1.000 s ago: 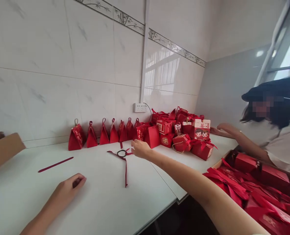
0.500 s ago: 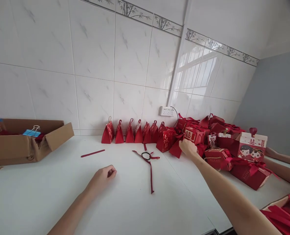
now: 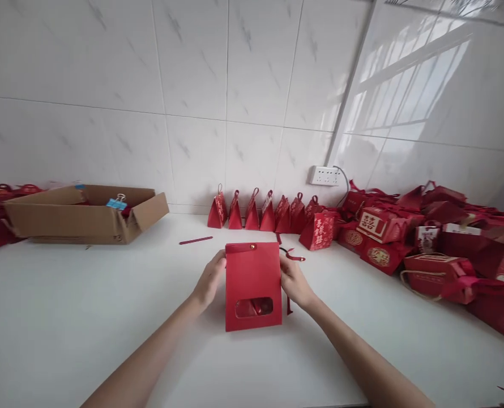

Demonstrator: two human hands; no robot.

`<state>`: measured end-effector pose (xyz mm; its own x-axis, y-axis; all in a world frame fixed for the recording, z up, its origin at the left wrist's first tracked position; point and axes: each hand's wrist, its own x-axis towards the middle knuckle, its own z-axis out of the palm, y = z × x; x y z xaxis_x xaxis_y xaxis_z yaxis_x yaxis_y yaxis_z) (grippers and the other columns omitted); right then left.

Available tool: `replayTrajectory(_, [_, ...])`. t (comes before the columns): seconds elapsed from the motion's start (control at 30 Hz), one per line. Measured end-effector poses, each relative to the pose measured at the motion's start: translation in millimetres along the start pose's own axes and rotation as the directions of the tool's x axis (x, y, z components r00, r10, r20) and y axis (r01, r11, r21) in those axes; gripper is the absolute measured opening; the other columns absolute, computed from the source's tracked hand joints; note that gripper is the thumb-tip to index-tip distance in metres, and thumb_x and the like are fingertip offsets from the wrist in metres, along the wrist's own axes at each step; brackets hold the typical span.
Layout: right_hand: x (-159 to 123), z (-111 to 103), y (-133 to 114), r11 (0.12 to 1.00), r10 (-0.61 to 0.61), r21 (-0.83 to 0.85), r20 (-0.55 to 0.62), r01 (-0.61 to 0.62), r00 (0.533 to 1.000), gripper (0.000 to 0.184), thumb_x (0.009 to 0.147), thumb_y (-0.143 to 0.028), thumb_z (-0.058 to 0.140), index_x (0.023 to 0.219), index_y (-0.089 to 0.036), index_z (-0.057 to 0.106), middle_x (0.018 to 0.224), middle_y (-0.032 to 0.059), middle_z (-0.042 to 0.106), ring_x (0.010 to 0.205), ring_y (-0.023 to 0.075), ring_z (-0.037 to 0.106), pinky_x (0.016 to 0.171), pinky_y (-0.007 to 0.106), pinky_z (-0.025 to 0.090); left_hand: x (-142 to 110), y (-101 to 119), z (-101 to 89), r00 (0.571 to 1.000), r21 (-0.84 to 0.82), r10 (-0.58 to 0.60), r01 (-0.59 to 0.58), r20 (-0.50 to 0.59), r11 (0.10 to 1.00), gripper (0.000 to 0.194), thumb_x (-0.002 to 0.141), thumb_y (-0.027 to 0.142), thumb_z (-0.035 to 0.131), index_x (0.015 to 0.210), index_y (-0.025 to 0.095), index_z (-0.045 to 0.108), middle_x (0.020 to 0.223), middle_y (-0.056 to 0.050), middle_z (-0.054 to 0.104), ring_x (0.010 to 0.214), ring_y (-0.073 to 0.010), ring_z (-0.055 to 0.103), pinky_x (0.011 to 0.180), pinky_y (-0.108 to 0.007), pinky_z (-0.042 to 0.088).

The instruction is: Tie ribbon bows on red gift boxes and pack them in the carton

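Note:
Between my hands stands a red paper gift box [image 3: 253,272], with a clear window low on its front and a gold rivet near the top edge. My left hand [image 3: 210,279] grips its left side, the fingertips partly hidden behind it. On the right edge, my right hand [image 3: 297,281] is closed on the same box. Just behind the box, a red strap [image 3: 295,258] with a gold stud and part of a dark ring show beside my right hand. Another flat red strap [image 3: 196,240] lies farther back to the left.
Several small red boxes with loops [image 3: 254,215] line the wall, a printed red box [image 3: 317,231] at their right end. Red gift boxes [image 3: 388,226] pile up on the right. An open cardboard carton [image 3: 65,221] with a blue binder clip [image 3: 116,202] stands on the left.
My right hand has come from the pile on the right to the middle with a red gift box. My left hand has moved onto its left side. The view has turned.

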<state>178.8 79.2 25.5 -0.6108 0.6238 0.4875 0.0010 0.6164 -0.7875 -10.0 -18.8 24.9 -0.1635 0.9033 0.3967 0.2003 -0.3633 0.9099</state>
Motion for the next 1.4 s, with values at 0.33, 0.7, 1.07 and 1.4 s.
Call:
replayTrajectory(0.33, [-11.5, 6.3, -3.2, 0.997, 0.006, -0.077, 0.068, -0.001, 0.998, 0.027, 0.081, -0.016, 0.034, 0.080, -0.019, 0.061, 0.073, 0.0007, 0.061, 0.065, 0.0147, 0.053, 0.058, 0.024, 0.043, -2.2, 30.0, 3.8, 0.973, 0.133, 0.066, -0.037, -0.223, 0.990, 0.028, 0.080, 0.044, 0.059, 0.073, 0.017, 0.056, 0.065, 0.001, 0.052, 0.059, -0.0099, 0.046, 0.056, -0.022, 0.039])
replayTrajectory(0.7, [-7.5, 2.0, -3.9, 0.980, -0.090, -0.165, 0.147, 0.114, 0.985, 0.036, 0.076, -0.003, 0.031, 0.090, -0.017, 0.061, 0.079, 0.0028, 0.064, 0.067, 0.0142, 0.056, 0.058, 0.023, 0.044, 25.8, 73.1, -3.8, 0.994, 0.356, 0.093, -0.070, -0.049, 0.932, 0.035, 0.080, 0.049, 0.058, 0.074, 0.016, 0.065, 0.071, -0.003, 0.065, 0.064, -0.0136, 0.056, 0.058, -0.023, 0.043])
replayTrajectory(1.07, [-9.4, -1.1, -6.1, 0.984, -0.113, -0.126, 0.130, 0.129, 0.985, 0.032, 0.080, -0.004, 0.032, 0.080, -0.018, 0.060, 0.075, 0.0013, 0.063, 0.066, 0.0139, 0.057, 0.060, 0.024, 0.045, 23.8, 63.2, 17.7, 0.990, 0.275, 0.141, -0.129, -0.024, 0.953, 0.030, 0.084, 0.041, 0.054, 0.068, 0.016, 0.061, 0.067, -0.002, 0.062, 0.064, -0.0131, 0.057, 0.060, -0.023, 0.046])
replayTrajectory(1.4, [-17.1, 0.6, 1.7, 0.990, -0.026, -0.139, -0.261, -0.010, 0.965, 0.033, 0.092, -0.036, 0.040, 0.121, -0.021, 0.048, 0.117, 0.0115, 0.058, 0.109, 0.0229, 0.056, 0.086, 0.040, 0.050, 11.2, 48.6, 39.9, 0.848, 0.460, 0.360, -0.160, -0.388, 0.873, 0.023, 0.084, 0.034, 0.056, 0.068, 0.017, 0.059, 0.064, 0.000, 0.061, 0.060, -0.0101, 0.055, 0.057, -0.020, 0.044])
